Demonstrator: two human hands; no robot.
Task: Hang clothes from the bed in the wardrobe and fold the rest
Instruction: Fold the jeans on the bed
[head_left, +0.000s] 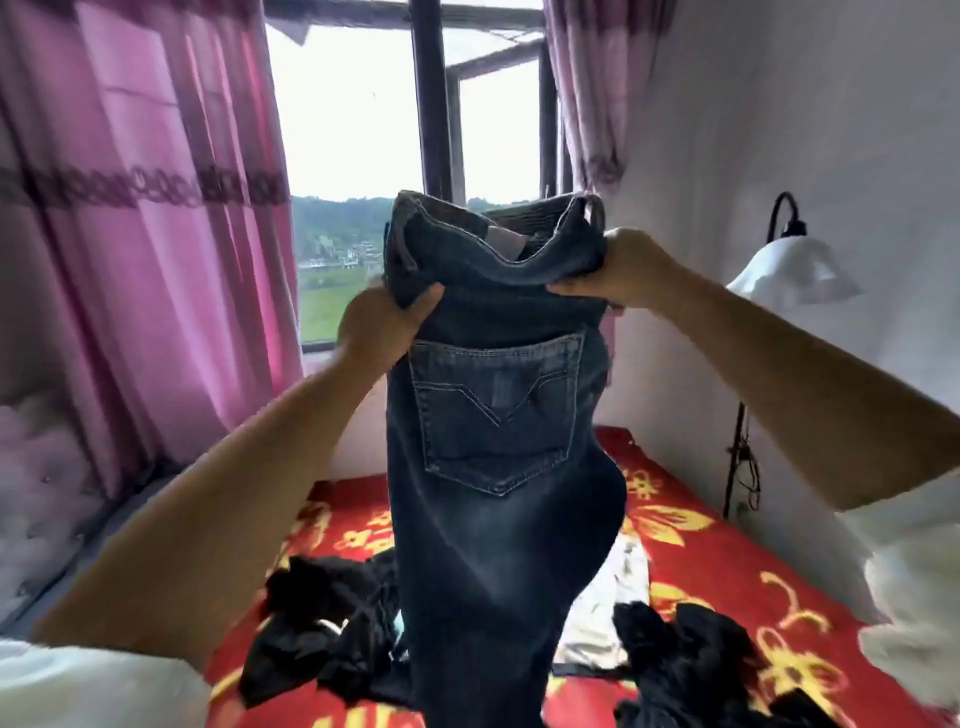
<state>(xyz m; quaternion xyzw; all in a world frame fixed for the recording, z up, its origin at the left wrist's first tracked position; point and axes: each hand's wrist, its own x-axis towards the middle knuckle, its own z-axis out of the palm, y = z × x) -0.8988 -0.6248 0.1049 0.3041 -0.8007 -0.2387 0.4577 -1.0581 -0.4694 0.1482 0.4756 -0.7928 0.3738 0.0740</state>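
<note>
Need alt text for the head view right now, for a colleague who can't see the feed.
A person holds up dark blue jeans by the waistband, left hand and right hand each gripping a side, back pocket facing the camera. Below, black clothes and a white garment lie on a red floral bed; pink curtains frame a window behind.

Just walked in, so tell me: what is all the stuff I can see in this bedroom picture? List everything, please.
jeans: one pair, dark blue, held up by the waistband over the bed, back pocket facing the camera
black clothes: two heaps, lying on the bed left and right of the jeans
pale garment: one, white-grey, on the bed behind the jeans
bedcover: one, red with yellow flowers
curtains: two, pink, either side of the window
window: one, dark frame, green hills outside
lamp: one, white shade, black stand, by the right wall
left hand: grips the waistband
right hand: grips the waistband
</note>
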